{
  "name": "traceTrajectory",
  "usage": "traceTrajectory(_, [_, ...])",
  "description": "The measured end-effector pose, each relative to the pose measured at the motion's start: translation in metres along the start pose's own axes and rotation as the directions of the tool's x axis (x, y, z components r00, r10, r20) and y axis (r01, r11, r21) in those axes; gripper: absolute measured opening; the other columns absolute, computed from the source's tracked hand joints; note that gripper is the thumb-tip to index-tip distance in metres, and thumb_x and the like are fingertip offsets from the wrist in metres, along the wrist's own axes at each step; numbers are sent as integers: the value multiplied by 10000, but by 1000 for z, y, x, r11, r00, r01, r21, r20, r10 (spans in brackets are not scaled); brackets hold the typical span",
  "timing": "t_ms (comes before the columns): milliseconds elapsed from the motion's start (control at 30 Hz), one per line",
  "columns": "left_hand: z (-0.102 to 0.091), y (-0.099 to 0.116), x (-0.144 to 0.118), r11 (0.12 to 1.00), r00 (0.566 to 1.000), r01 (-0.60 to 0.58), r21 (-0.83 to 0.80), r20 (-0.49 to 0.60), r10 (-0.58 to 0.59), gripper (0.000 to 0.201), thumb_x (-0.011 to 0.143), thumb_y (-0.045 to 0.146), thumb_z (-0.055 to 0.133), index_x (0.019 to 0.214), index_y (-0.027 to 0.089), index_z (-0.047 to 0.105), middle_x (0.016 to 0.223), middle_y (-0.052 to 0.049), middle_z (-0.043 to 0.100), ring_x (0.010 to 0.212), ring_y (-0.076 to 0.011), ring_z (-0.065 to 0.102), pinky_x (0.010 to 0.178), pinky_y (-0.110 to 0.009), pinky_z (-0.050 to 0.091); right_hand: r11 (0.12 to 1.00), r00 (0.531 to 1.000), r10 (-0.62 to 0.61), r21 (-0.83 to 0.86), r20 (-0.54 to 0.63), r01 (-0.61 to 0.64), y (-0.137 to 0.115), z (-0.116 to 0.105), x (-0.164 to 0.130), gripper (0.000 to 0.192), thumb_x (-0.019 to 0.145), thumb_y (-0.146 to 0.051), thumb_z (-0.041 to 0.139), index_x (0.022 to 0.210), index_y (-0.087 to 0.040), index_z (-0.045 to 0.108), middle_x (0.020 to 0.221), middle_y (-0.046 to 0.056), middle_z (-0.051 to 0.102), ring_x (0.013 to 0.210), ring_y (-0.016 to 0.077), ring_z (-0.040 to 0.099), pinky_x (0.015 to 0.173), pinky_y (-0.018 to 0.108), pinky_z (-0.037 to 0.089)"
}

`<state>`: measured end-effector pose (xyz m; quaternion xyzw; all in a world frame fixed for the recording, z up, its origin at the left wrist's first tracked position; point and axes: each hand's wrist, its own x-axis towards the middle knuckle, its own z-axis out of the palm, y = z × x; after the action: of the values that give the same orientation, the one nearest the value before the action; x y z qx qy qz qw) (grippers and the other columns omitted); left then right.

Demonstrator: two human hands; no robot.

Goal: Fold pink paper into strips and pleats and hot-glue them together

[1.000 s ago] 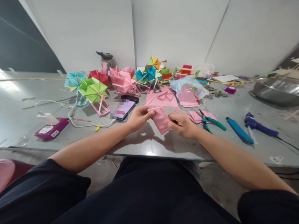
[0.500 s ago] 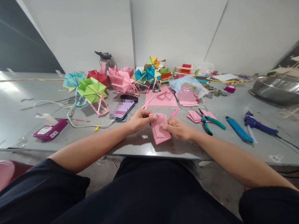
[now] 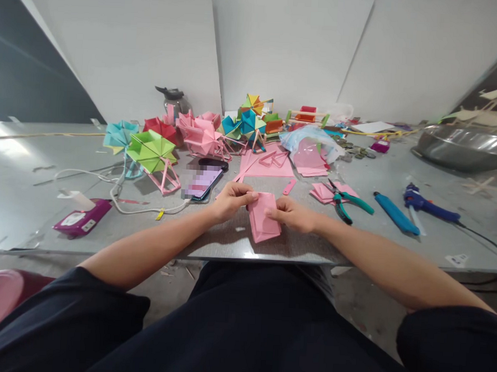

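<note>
A folded pink paper piece (image 3: 263,223) lies flat on the grey table (image 3: 22,202) near its front edge. My left hand (image 3: 231,199) pinches its upper left corner. My right hand (image 3: 292,213) presses its right side with the fingertips. Just beyond the hands lie a phone (image 3: 202,182) with a lit screen, a flat pink sheet (image 3: 270,165) and a small stack of folded pink pieces (image 3: 325,191).
Paper pinwheel models stand behind: green (image 3: 152,150), light blue (image 3: 120,135), pink (image 3: 201,133), multicoloured (image 3: 250,116). Green-handled pliers (image 3: 347,202), a blue tool (image 3: 395,213), a blue glue gun (image 3: 426,205) and a metal bowl (image 3: 467,148) lie right. A purple box (image 3: 80,220) and white cable (image 3: 118,193) lie left.
The pink piece went from raised and tilted between my hands to flat on the table. Both hands came down with it and now press it.
</note>
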<state>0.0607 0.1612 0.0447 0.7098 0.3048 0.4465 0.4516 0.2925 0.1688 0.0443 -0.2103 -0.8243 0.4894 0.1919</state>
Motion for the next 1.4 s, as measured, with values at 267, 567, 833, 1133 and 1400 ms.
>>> traceTrajectory(267, [7, -1, -1, 999, 999, 35, -7, 20, -35, 627, 843, 711, 808, 617, 157, 620, 604, 22, 481, 599, -102, 407, 573, -260, 312, 999, 995, 22, -25, -101, -24, -4, 3, 0, 722, 934, -880, 522, 626, -238, 401, 613, -58, 304, 572, 95, 260, 523, 277, 236])
traceTrajectory(567, [6, -6, -4, 979, 941, 199, 39, 270, -202, 554, 779, 650, 884, 739, 117, 739, 664, -23, 606, 623, -122, 495, 567, -247, 351, 996, 953, -6, -90, -303, -22, 1, -1, 0, 716, 956, -814, 533, 555, -249, 353, 524, -62, 242, 512, 87, 218, 488, 285, 188])
traceTrajectory(833, [2, 8, -7, 965, 867, 248, 84, 425, -260, 487, 781, 545, 873, 627, 121, 687, 568, 2, 502, 521, -89, 405, 489, -252, 231, 1000, 968, -11, 21, -250, 17, 4, -2, 0, 760, 881, -892, 606, 570, -245, 357, 561, -66, 253, 526, 82, 217, 508, 287, 173])
traceTrajectory(1133, [5, 1, 1, 980, 983, 163, -115, 105, -151, 490, 752, 596, 910, 666, 140, 749, 601, -48, 650, 563, -139, 577, 583, -275, 451, 991, 769, -116, -21, -629, 133, 7, -5, 2, 787, 894, -932, 570, 572, -255, 333, 547, -55, 266, 517, 95, 219, 505, 310, 178])
traceTrajectory(1400, [5, 3, 0, 972, 989, 138, -190, -23, -145, 557, 746, 650, 881, 556, 173, 665, 487, -3, 559, 461, -100, 480, 486, -251, 372, 957, 854, -54, 216, -517, 191, 14, -10, 7, 775, 854, -848, 702, 516, -253, 338, 472, -82, 210, 447, 81, 200, 471, 280, 167])
